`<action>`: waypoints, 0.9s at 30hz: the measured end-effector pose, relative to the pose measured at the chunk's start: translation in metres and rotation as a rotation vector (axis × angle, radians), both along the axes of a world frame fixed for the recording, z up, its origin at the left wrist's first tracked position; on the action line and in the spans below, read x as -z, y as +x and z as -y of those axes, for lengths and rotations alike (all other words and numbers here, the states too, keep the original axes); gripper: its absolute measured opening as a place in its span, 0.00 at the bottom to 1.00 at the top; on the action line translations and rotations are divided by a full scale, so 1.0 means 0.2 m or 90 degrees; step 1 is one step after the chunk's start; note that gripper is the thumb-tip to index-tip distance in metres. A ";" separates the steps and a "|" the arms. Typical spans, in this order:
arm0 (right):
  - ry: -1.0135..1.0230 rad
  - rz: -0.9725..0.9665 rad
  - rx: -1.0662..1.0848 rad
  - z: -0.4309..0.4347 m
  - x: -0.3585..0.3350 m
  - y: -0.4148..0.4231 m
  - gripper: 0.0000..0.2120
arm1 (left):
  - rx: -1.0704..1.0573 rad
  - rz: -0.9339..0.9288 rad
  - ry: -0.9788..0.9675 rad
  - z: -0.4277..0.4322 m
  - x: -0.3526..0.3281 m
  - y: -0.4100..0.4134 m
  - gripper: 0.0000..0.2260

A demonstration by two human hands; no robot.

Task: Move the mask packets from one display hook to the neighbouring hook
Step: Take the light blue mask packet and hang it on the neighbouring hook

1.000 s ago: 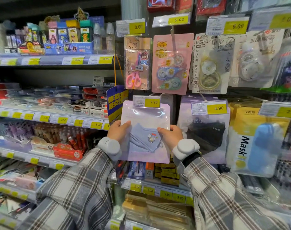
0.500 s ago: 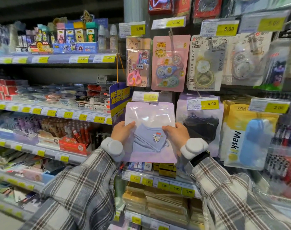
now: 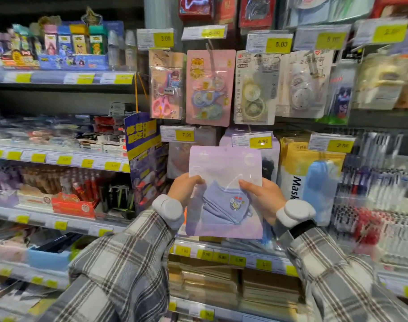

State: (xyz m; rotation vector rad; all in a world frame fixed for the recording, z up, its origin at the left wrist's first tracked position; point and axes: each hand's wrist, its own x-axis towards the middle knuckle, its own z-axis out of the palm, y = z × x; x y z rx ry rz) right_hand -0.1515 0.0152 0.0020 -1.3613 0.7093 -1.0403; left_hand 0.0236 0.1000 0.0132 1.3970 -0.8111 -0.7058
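A lilac mask packet (image 3: 224,168) with a blue mask inside is held up in front of the display. My left hand (image 3: 183,188) grips its left edge and my right hand (image 3: 262,197) grips its right edge. Its top sits just below and between two price tags: the 7.90 hook tag (image 3: 177,134) to the upper left and the 4.90 hook tag (image 3: 251,141) to the upper right. Behind it on the 4.90 hook hangs a packet with a black mask (image 3: 269,168). More packets (image 3: 177,159) remain under the 7.90 tag, dim and partly hidden.
A yellow "Mask" packet (image 3: 296,173) hangs to the right under a 2.00 tag. Scissors and correction-tape cards (image 3: 210,89) hang on the row above. A blue hanging sign (image 3: 142,135) dangles left of the hooks. Shelves of pens and boxes run left and below.
The lilac packet has come off under the 7.90 tag and shifted right, toward the 4.90 hook, with both hands still on it. The camera view swung left.
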 end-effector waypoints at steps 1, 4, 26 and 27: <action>0.000 -0.001 0.003 0.02 0.00 -0.03 0.16 | 0.010 -0.002 -0.001 0.02 -0.01 -0.03 0.04; -0.002 0.009 0.004 0.07 -0.01 -0.11 0.17 | 0.027 -0.004 -0.003 0.08 -0.02 -0.09 0.07; 0.007 -0.033 0.030 0.23 -0.02 -0.38 0.11 | 0.012 0.064 -0.008 0.37 -0.33 -0.28 0.06; 0.006 -0.029 0.024 0.24 -0.02 -0.38 0.11 | 0.014 0.089 -0.011 0.38 -0.33 -0.28 0.07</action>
